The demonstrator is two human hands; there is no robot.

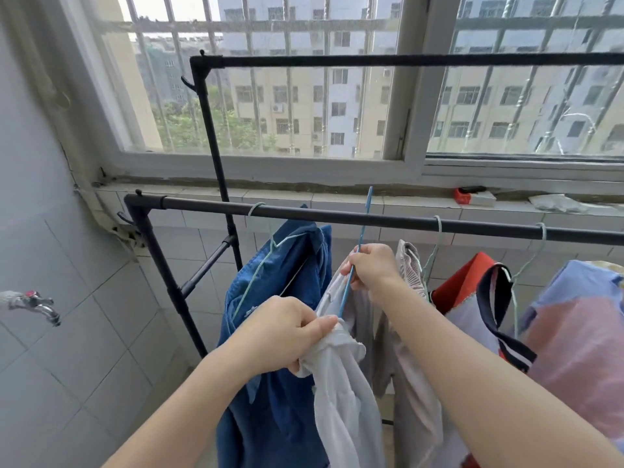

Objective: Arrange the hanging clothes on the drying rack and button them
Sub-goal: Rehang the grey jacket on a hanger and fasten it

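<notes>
A black drying rack stands under the window, with a blue shirt hanging near its front rail's left end. Just right of it, a pale grey garment is bunched in the tight grip of the left hand. The right hand pinches a thin blue hanger that crosses the rail.

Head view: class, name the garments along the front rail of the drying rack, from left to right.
Blue denim shirt → pale grey garment → beige garment → red, white and navy top → lilac and pink garment.
</notes>
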